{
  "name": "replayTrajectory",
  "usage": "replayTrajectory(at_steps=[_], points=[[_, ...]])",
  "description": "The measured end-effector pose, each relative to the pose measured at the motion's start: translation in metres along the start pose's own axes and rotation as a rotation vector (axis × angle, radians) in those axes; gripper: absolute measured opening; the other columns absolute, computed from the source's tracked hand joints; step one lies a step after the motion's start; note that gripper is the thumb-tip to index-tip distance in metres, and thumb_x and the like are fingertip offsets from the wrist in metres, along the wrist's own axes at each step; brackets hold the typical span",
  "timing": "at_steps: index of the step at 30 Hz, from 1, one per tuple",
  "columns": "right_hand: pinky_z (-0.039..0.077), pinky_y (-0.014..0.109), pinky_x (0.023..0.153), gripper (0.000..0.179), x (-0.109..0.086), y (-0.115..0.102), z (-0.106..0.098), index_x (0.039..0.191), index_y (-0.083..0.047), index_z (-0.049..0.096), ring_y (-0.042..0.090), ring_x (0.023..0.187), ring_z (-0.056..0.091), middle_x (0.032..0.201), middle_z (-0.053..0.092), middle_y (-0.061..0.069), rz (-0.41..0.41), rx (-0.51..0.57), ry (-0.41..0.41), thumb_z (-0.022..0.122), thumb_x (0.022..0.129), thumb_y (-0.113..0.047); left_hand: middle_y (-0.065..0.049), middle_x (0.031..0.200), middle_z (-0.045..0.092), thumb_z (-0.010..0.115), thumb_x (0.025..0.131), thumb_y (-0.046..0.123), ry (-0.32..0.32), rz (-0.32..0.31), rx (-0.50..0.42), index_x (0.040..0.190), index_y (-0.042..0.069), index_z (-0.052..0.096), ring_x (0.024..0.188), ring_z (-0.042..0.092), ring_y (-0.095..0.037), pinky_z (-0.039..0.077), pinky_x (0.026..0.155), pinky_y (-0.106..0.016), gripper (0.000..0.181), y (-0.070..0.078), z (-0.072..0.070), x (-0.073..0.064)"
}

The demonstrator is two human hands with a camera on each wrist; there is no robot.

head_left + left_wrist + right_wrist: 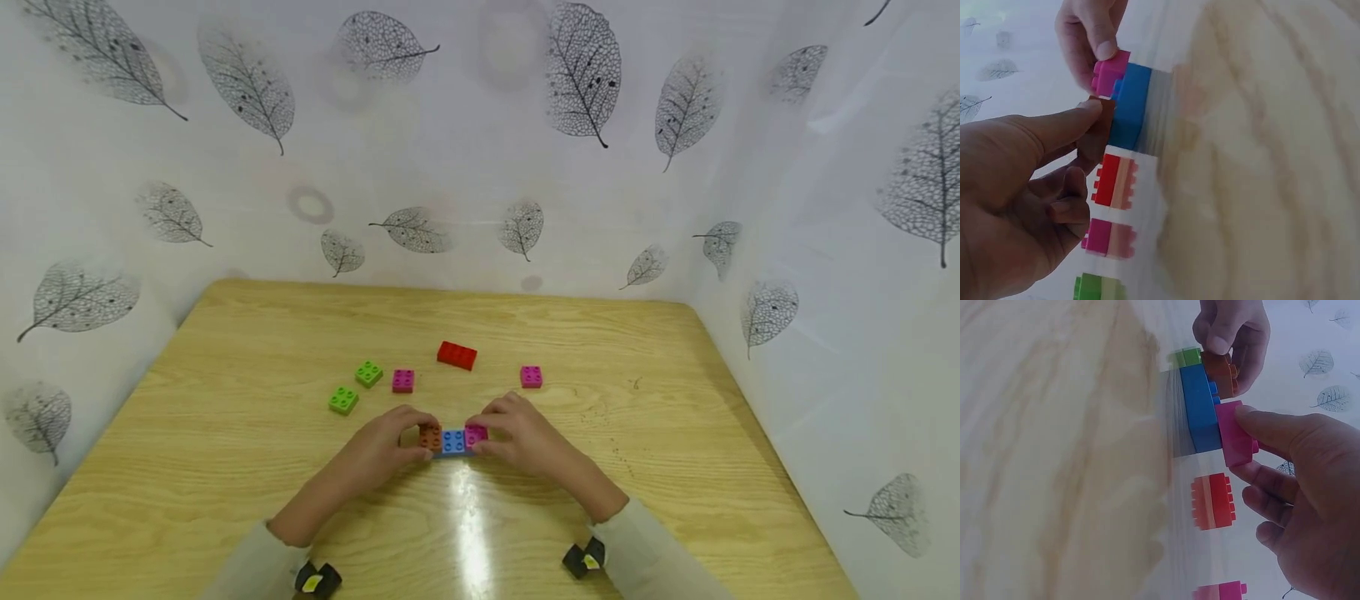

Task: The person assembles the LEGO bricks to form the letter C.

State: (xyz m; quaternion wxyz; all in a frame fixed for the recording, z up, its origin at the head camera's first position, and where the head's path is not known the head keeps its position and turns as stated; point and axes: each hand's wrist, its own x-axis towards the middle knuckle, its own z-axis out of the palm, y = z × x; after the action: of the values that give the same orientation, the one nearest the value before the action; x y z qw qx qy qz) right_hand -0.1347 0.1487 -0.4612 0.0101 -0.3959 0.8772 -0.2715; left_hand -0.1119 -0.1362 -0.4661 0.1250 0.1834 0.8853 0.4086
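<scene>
A long blue brick (453,442) lies on the table between the two hands, its middle studs showing. My left hand (384,442) pinches a small brown brick (431,437) at the blue brick's left end, thumb in front and fingers behind. At the right end, my right hand (522,433) pinches a pink brick (476,437) between thumb and fingers. In the right wrist view this pink brick (1235,433) juts a little past the end of the blue brick (1199,409). Fingertips hide parts of both small bricks.
Behind the hands lie a red brick (457,355), a pink brick (403,381) and another pink brick (531,377) farther right. Two green bricks (368,373) are at the left on the wooden table (225,375). Leaf-patterned white sheeting (465,167) surrounds its back and sides.
</scene>
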Motion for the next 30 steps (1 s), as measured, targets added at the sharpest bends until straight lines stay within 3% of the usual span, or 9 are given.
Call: replayTrajectory(at_steps=[3,8,14,21,30], points=[[0.050,0.038,0.091,0.033,0.000,0.000,0.000,0.126,-0.012,0.077,0.020,0.106,0.057,0.116,0.072,0.003,0.007,0.002,0.000,0.081,0.097,-0.026,-0.001,0.137,0.065,0.076,0.100,0.023,-0.005,-0.023,-0.026,0.141,0.017,0.066,0.122,0.061,-0.026,0.051,0.101,-0.050,0.042,-0.003,-0.008,-0.001],[0.050,0.037,0.089,0.033,0.000,0.000,0.000,0.126,-0.012,0.078,0.020,0.105,0.056,0.115,0.072,0.003,-0.002,0.005,0.006,0.081,0.096,-0.026,-0.007,0.132,0.066,0.072,0.103,0.019,0.025,-0.017,-0.035,0.142,0.011,0.065,0.094,0.056,-0.019,0.051,0.080,-0.037,0.040,-0.014,-0.028,-0.007],[0.049,0.036,0.088,0.032,0.000,0.001,0.001,0.125,-0.013,0.078,0.019,0.103,0.056,0.115,0.072,0.003,-0.013,0.004,0.010,0.082,0.096,-0.026,-0.006,0.131,0.068,0.069,0.105,0.020,0.084,-0.009,0.028,0.139,0.011,0.067,0.092,0.057,-0.017,0.051,0.080,-0.037,0.036,-0.030,-0.047,-0.019],[0.049,0.036,0.089,0.032,-0.001,0.002,0.002,0.126,-0.013,0.077,0.019,0.103,0.055,0.116,0.072,0.002,0.002,0.002,-0.002,0.081,0.097,-0.026,-0.012,0.133,0.066,0.070,0.104,0.017,0.177,-0.045,0.114,0.139,0.007,0.067,0.091,0.059,-0.019,0.051,0.077,-0.040,0.036,-0.045,-0.068,-0.028],[0.049,0.037,0.091,0.034,0.000,0.000,0.001,0.127,-0.013,0.077,0.020,0.106,0.056,0.118,0.071,0.003,0.016,-0.001,-0.013,0.081,0.096,-0.026,-0.022,0.140,0.058,0.071,0.104,0.021,0.166,-0.067,0.143,0.145,0.004,0.060,0.088,0.056,-0.021,0.048,0.073,-0.040,0.046,-0.065,-0.084,-0.029]])
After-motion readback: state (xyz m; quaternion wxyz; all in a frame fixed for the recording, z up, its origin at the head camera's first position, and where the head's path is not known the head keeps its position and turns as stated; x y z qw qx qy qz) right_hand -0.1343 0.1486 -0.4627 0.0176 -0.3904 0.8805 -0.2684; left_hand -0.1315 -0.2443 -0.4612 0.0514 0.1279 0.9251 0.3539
